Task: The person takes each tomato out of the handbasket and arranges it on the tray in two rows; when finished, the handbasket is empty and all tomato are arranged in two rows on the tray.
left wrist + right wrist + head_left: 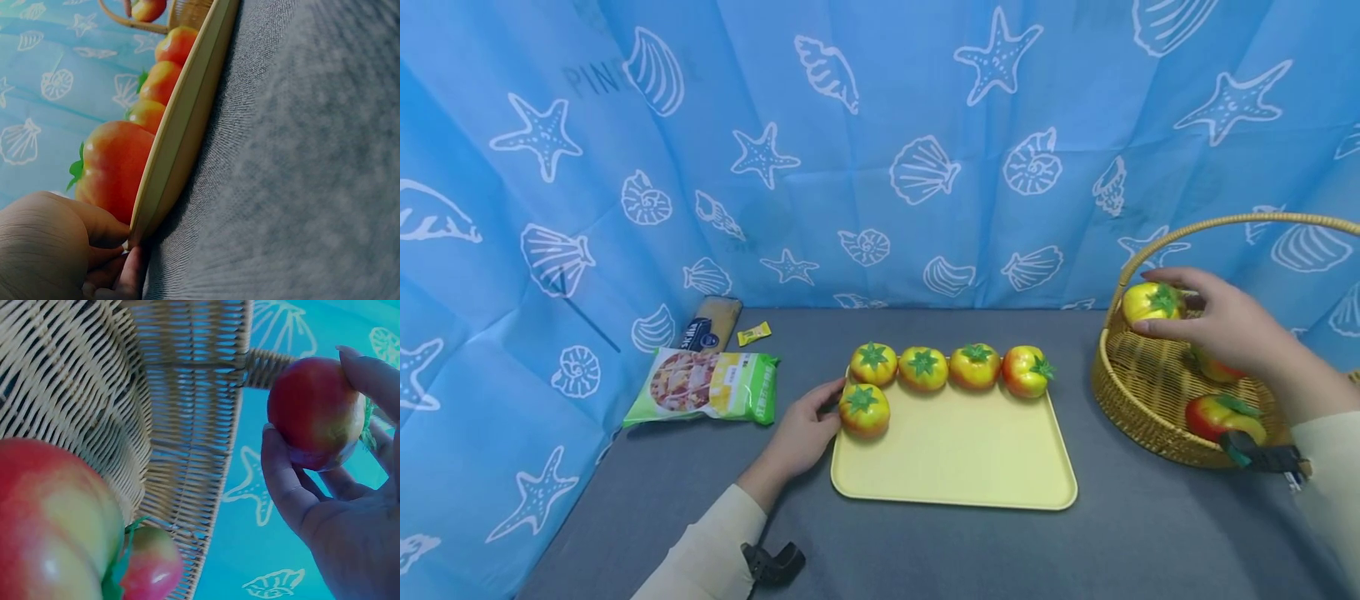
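Note:
In the head view my right hand (1225, 321) grips a red-and-yellow tomato (1152, 302) above the wicker basket (1138, 408); thumb and fingers curl round the tomato (315, 412) in the right wrist view. Two more tomatoes, one of them at the front (1213, 419), lie in the basket. My left hand (801, 433) pinches the left rim of a pale yellow tray (970, 454), thumb above and fingers below in the left wrist view. Several tomatoes line the tray's back edge, and a single tomato (864, 411) sits in front of the leftmost one, beside my left hand.
Left of the tray lie a green-and-white snack bag (707, 386), a brown packet (715, 323) and a small yellow wrapped sweet (754, 333). The basket's tall handle (1232, 218) arches over its opening. A blue shell-patterned curtain (880, 108) hangs behind the grey tabletop (940, 554).

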`<state>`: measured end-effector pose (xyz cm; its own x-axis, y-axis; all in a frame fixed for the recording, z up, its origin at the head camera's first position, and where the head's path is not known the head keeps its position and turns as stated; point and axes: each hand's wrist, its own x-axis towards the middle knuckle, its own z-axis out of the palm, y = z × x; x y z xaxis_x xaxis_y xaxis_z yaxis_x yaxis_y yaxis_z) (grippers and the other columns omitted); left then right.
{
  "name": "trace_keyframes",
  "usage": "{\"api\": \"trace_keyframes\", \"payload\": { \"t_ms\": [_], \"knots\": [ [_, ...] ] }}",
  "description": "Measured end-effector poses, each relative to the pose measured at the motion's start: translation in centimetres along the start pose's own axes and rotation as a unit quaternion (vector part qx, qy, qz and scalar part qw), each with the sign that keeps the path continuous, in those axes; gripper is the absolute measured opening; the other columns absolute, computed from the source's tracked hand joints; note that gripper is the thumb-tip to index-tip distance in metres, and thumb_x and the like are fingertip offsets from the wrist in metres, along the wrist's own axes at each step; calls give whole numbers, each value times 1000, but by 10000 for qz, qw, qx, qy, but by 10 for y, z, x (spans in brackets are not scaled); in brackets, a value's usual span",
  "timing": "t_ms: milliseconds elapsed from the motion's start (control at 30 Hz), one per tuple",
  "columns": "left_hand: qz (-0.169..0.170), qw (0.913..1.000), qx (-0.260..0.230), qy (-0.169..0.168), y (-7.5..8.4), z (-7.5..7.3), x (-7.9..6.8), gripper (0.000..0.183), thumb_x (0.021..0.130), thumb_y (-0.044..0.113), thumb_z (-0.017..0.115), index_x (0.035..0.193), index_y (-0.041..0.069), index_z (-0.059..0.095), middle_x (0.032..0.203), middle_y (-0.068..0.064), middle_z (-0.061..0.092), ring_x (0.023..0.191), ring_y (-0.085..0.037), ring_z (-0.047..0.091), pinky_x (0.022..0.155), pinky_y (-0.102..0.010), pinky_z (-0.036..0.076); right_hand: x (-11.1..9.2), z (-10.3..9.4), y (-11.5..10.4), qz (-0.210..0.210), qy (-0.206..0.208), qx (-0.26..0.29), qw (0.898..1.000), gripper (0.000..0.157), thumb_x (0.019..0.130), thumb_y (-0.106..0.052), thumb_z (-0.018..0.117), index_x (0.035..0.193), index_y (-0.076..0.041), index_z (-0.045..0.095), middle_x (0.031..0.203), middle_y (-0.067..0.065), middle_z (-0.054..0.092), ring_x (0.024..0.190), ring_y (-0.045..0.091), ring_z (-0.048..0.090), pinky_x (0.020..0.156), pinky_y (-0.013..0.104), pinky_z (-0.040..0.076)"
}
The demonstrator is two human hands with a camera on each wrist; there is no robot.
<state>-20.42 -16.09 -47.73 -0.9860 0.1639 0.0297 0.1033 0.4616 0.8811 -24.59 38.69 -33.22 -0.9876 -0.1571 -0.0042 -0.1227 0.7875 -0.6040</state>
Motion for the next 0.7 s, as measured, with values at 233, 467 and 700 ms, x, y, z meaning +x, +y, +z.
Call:
{"api": "trace_keyframes", "payload": {
  "t_ms": [233, 467, 700],
  "knots": [
    [29, 10000, -5, -2, 0, 0, -1, 58, 101, 3, 62, 159, 2, 55, 150, -17, 61, 140, -32, 54, 112, -52, 48, -12, 8, -8, -182, 181, -127, 9996, 84, 102, -34, 80, 167, -2, 37, 170, 37, 22, 136, 70, 31, 99, 83, 32],
    [105, 9999, 18, 4, 0, -1, -1, 58, 100, 2, 62, 158, 1, 56, 149, -17, 61, 139, -33, 55, 111, -52, 48, -25, 19, -17, -121, 240, -162, 9995, 86, 103, -41, 79, 168, -5, 37, 167, 37, 24, 135, 66, 34, 95, 81, 39],
    [85, 10000, 6, 22, -1, 0, 0, 58, 100, 1, 61, 158, 0, 56, 150, -17, 61, 140, -32, 55, 111, -51, 48, -33, 28, -28, -293, 217, 270, 9990, 84, 103, -31, 80, 169, -5, 35, 164, 31, 31, 138, 62, 36, 101, 53, 50]
  ]
}}
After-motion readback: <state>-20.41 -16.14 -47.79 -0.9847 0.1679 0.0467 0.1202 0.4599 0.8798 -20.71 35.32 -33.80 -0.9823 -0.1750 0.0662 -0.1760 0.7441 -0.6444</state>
